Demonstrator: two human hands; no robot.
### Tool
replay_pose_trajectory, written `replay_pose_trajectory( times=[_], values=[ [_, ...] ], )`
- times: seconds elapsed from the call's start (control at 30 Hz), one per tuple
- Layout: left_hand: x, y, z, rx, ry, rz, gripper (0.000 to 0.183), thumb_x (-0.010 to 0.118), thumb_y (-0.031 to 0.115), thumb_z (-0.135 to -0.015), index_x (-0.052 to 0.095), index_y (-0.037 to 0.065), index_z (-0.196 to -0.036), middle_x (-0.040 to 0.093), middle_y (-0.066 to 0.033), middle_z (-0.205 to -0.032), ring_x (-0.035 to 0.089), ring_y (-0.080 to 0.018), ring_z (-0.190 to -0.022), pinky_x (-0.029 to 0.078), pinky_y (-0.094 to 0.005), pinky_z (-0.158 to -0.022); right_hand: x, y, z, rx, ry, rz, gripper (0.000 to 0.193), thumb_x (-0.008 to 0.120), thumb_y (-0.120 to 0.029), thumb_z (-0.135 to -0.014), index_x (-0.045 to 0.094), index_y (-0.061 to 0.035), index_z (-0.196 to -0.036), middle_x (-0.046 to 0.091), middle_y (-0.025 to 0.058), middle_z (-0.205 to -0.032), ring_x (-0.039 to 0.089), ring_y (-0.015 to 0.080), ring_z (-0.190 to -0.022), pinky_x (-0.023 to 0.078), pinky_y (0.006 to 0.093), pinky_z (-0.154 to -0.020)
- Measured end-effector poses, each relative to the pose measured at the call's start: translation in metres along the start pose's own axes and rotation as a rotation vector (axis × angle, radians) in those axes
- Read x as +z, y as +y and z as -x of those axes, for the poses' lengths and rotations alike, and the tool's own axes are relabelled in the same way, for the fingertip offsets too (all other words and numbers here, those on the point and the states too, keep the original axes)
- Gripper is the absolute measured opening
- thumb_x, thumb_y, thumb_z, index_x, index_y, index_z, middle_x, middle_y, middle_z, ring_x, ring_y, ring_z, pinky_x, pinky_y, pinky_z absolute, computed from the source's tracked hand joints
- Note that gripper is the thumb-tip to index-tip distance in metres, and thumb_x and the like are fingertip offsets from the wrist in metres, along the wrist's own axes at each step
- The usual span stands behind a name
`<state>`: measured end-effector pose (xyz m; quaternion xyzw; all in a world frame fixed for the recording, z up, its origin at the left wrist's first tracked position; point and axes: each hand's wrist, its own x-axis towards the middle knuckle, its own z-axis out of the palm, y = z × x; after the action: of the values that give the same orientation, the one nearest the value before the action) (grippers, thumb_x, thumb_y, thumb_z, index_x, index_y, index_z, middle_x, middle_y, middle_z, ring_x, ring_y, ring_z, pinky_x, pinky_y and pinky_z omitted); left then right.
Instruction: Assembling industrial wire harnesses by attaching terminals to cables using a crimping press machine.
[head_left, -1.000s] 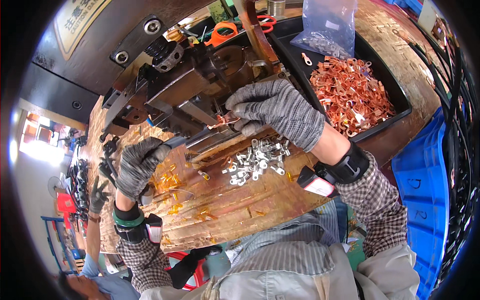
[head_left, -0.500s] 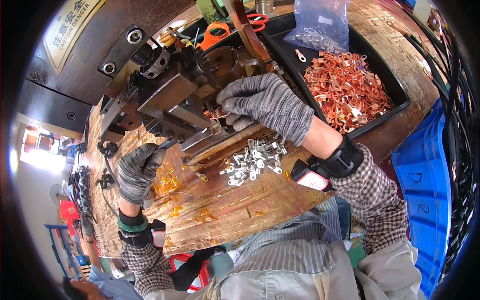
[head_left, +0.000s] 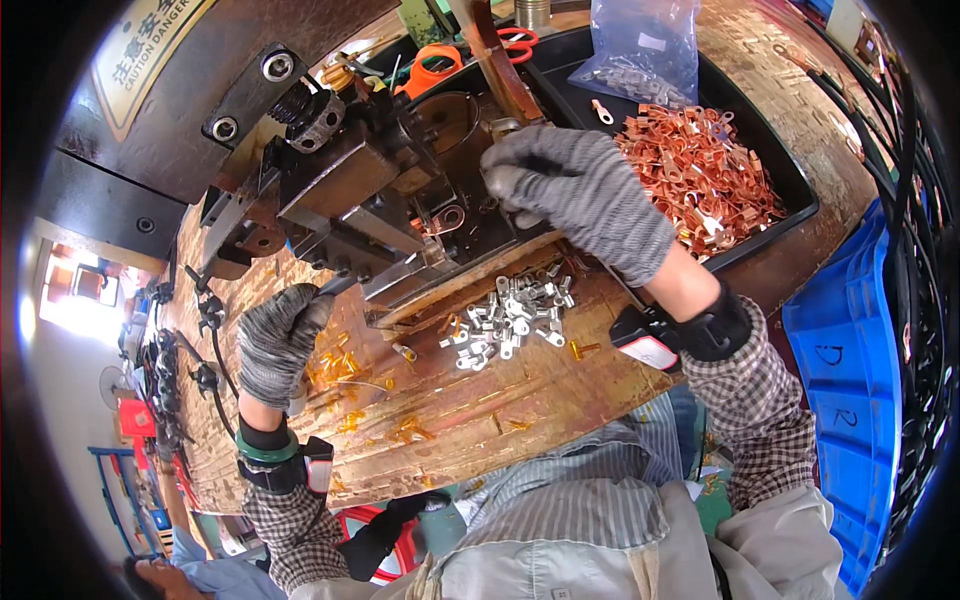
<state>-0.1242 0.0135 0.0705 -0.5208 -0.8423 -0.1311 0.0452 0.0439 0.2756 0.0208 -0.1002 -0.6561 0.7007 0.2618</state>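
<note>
My right hand (head_left: 585,195), in a grey knitted glove, hovers over the right part of the press's base, fingers curled together. Whatever lies between its fingertips, if anything, is hidden. A copper cable lug (head_left: 446,220) rests at the tooling of the dark metal press (head_left: 335,185), left of that hand and apart from it. My left hand (head_left: 280,345), gloved alike, is closed around a slim dark grey piece (head_left: 338,285) at the press's front left corner; its kind does not show. Silver cable lugs (head_left: 515,315) lie heaped on the wooden bench (head_left: 480,400) in front of the press.
A black tray (head_left: 790,225) at the right holds copper lugs (head_left: 695,180) and a clear bag (head_left: 640,50) of silver ones. Orange-handled scissors (head_left: 432,68) lie behind the press. Amber scraps (head_left: 340,365) litter the bench. A blue crate (head_left: 845,390) and black cables stand far right.
My right hand has let go of the copper lug at the tooling and moved right, leaving it in plain sight. My left hand has barely moved.
</note>
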Motion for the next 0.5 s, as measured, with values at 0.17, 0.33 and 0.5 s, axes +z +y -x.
replay_pose_trajectory(
  times=[0.17, 0.33, 0.5],
  values=[
    [0.005, -0.008, 0.005, 0.06, 0.076, 0.034, 0.017, 0.062, 0.016, -0.078, 0.064, 0.002, -0.088, 0.063, -0.0144, -0.075, 0.06, -0.0284, -0.065, 0.047, -0.032, -0.06, -0.023, -0.011, 0.019, -0.026, 0.126, 0.013, 0.022, 0.063, -0.019, -0.081, 0.062, -0.0029, -0.096, 0.061, 0.0011, -0.08, 0.058, 0.0061, -0.071, 0.049, 0.0203, -0.054],
    [0.004, 0.0, -0.001, 0.014, 0.026, 0.038, 0.017, 0.063, 0.015, -0.078, 0.063, 0.001, -0.088, 0.063, -0.0143, -0.075, 0.06, -0.0272, -0.064, 0.047, -0.0308, -0.059, -0.041, -0.016, 0.037, -0.007, 0.21, 0.026, 0.021, 0.061, -0.02, -0.083, 0.062, -0.0036, -0.097, 0.061, -0.0004, -0.079, 0.057, 0.0056, -0.069, 0.048, 0.0188, -0.057],
    [0.001, -0.005, 0.008, 0.017, 0.025, 0.053, 0.017, 0.063, 0.014, -0.078, 0.063, 0.001, -0.088, 0.062, -0.014, -0.073, 0.06, -0.0265, -0.063, 0.047, -0.0298, -0.058, -0.027, -0.016, 0.056, 0.106, 0.1, -0.042, 0.018, 0.059, -0.017, -0.085, 0.062, -0.0032, -0.096, 0.059, -0.0016, -0.075, 0.053, 0.004, -0.063, 0.045, 0.0174, -0.055]
  ],
)
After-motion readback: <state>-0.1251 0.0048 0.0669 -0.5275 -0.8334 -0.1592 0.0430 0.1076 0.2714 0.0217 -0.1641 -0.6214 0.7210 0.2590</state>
